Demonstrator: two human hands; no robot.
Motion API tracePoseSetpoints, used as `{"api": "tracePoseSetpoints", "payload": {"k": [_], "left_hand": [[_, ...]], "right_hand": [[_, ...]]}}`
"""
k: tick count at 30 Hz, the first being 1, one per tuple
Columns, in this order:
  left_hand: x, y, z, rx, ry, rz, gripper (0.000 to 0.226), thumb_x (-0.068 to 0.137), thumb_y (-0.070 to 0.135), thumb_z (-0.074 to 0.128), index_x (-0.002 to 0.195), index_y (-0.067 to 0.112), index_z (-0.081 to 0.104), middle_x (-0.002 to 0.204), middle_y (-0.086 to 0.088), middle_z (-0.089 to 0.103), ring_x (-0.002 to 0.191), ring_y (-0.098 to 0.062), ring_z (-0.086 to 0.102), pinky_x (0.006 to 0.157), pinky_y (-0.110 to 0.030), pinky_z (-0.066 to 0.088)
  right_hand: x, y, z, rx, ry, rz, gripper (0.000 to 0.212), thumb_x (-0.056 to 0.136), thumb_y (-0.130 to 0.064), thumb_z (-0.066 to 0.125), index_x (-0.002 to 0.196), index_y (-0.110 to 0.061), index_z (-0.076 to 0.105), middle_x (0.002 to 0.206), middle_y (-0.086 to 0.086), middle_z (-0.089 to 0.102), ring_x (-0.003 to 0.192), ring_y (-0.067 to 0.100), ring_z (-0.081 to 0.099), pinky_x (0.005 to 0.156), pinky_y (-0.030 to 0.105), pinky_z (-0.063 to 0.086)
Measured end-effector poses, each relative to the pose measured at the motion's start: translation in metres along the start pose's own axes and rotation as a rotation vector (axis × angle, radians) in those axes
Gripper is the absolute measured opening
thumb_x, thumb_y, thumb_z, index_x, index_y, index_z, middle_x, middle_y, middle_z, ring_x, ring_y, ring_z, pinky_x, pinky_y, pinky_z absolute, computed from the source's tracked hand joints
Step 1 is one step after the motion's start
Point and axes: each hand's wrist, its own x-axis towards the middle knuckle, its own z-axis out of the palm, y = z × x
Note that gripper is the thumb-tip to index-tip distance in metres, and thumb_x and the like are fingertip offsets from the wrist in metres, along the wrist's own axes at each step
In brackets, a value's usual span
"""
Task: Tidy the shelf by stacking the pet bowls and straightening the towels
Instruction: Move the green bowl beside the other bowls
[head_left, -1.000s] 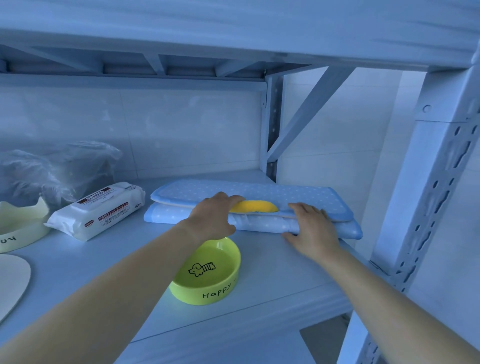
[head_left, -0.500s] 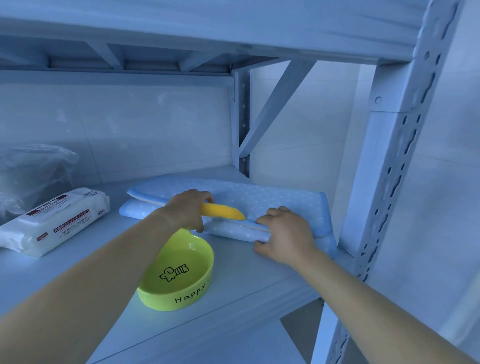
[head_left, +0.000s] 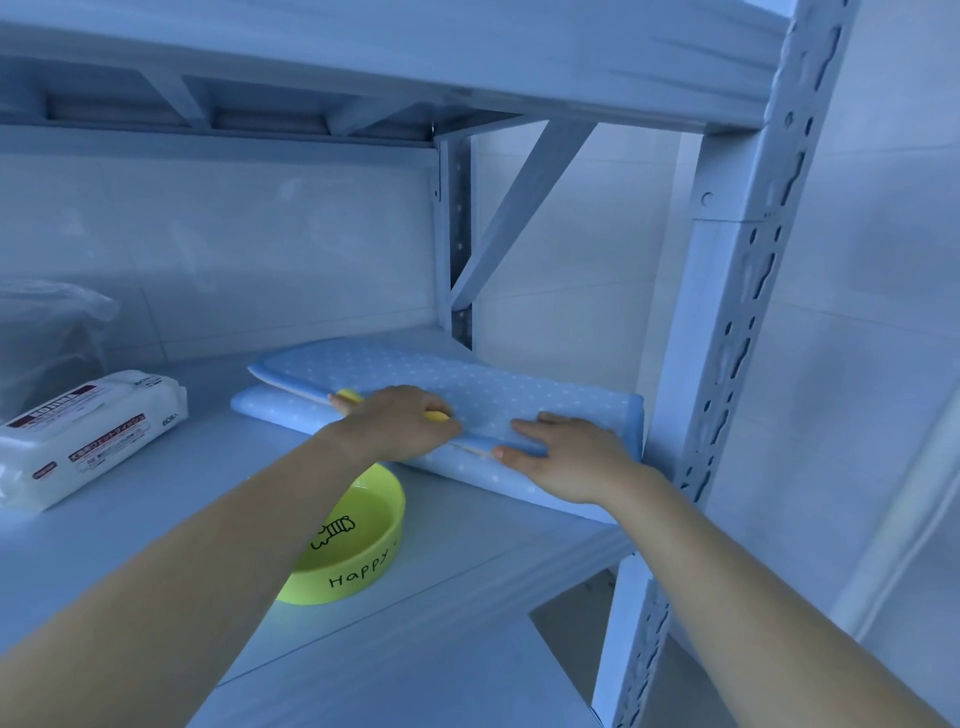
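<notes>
Two light blue dotted towels lie stacked at the shelf's right end, the upper towel (head_left: 467, 379) on the lower towel (head_left: 291, 413). A yellow item (head_left: 349, 397) is wedged between them, mostly hidden. My left hand (head_left: 395, 423) grips it at the towels' front edge. My right hand (head_left: 566, 454) lies on the upper towel's front right edge, fingers on top and thumb at the seam. A yellow-green pet bowl (head_left: 363, 540) with a dog drawing and "Happy" stands in front, partly under my left forearm.
A white pack of wipes (head_left: 88, 441) lies at the left, with a clear plastic bag (head_left: 47, 332) behind it. The shelf's front upright (head_left: 727, 364) stands just right of the towels. A back post with a diagonal brace (head_left: 457, 234) rises behind, under an upper shelf board (head_left: 363, 47).
My left hand has closed further over the yellow item, which now shows mostly to the hand's left. My right hand has shifted along the upper towel's front edge. The view has turned right.
</notes>
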Motion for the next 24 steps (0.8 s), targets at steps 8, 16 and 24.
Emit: {"api": "tracePoseSetpoints", "payload": {"k": [8, 16, 24], "left_hand": [[-0.022, 0.018, 0.017, 0.267, 0.249, 0.016, 0.026, 0.091, 0.039, 0.039, 0.111, 0.046, 0.055, 0.124, 0.009, 0.046, 0.118, -0.018, 0.040, 0.099, -0.072, 0.009], [-0.042, 0.025, 0.025, 0.394, 0.059, 0.140, 0.062, 0.087, 0.018, 0.049, 0.139, 0.044, 0.027, 0.128, 0.000, 0.043, 0.111, -0.027, 0.043, 0.093, -0.040, 0.040], [-0.033, 0.030, 0.029, 0.392, 0.122, 0.025, 0.069, 0.089, 0.000, 0.040, 0.140, 0.043, 0.026, 0.148, -0.002, 0.022, 0.141, -0.024, 0.011, 0.112, -0.049, 0.021]], "right_hand": [[-0.010, 0.008, -0.014, 0.137, 0.109, -0.116, 0.048, 0.088, -0.062, 0.031, 0.123, -0.036, 0.053, 0.136, -0.009, 0.049, 0.127, 0.016, 0.042, 0.103, 0.035, 0.036], [-0.020, 0.014, 0.008, 0.058, 0.062, -0.151, 0.045, 0.095, -0.050, 0.024, 0.136, -0.039, 0.036, 0.148, -0.011, 0.031, 0.137, 0.011, 0.025, 0.108, 0.036, 0.020], [-0.022, 0.003, 0.015, 0.011, 0.016, -0.153, 0.056, 0.092, -0.060, 0.019, 0.143, -0.038, 0.023, 0.155, -0.003, 0.018, 0.142, 0.017, 0.014, 0.113, 0.039, 0.012]]}}
